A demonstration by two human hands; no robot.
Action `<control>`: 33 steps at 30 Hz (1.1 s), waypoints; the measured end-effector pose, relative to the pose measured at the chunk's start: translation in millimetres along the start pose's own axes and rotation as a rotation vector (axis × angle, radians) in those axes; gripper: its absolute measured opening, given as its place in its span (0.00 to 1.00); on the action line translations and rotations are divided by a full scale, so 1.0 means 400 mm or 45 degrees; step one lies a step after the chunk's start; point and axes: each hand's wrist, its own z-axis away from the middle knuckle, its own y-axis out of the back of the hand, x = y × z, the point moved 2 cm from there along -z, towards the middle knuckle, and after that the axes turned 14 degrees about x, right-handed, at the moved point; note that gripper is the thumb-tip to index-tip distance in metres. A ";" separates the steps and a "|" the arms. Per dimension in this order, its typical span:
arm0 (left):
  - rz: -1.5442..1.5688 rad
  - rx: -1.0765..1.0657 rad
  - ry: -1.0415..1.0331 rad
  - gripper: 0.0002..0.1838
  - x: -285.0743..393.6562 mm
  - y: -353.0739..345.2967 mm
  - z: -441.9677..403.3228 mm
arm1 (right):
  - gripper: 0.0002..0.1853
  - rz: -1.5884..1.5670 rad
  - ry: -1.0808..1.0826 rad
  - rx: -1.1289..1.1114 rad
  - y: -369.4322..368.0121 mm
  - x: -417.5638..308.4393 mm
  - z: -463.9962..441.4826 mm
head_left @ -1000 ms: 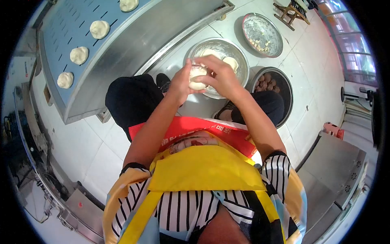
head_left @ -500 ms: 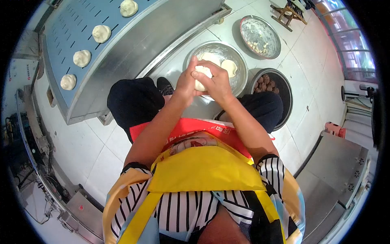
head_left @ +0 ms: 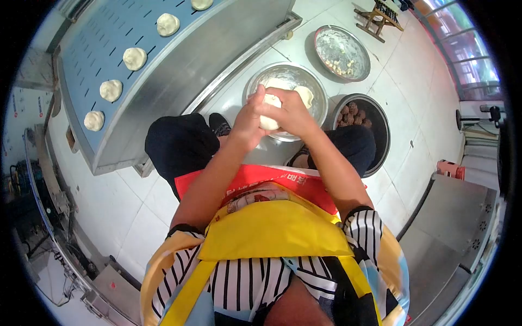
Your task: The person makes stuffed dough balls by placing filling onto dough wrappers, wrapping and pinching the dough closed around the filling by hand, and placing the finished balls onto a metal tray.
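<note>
Between my two hands, in front of my apron, sits a pale round dough bun. My left hand cups it from the left side. From the right, my right hand closes over it, fingers and thumb against the dough. Parts of the bun are covered by my fingers. Just beyond my hands is a metal bowl on the floor, dusted with flour. Flat dough pieces lie inside it, partly hidden by my hands.
At left stands a blue slotted belt on a steel frame, carrying several shaped buns. A floury pan, a dark tub of brown filling balls and a small wooden stool are on the floor.
My hands stay around the bun, the right fingers slightly shifted over it. On the belt the buns appear lower in view, with another showing at the top; the whole view has moved slightly.
</note>
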 end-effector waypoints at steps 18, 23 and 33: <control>0.123 0.051 -0.169 0.38 0.012 -0.002 -0.001 | 0.20 0.197 0.418 0.104 0.000 -0.034 -0.019; -0.203 -0.056 -0.287 0.36 0.012 0.027 -0.006 | 0.18 0.005 0.352 -0.052 -0.003 -0.033 -0.007; 0.139 0.096 -0.177 0.37 0.005 -0.017 0.042 | 0.19 0.135 0.326 0.092 -0.009 -0.014 -0.025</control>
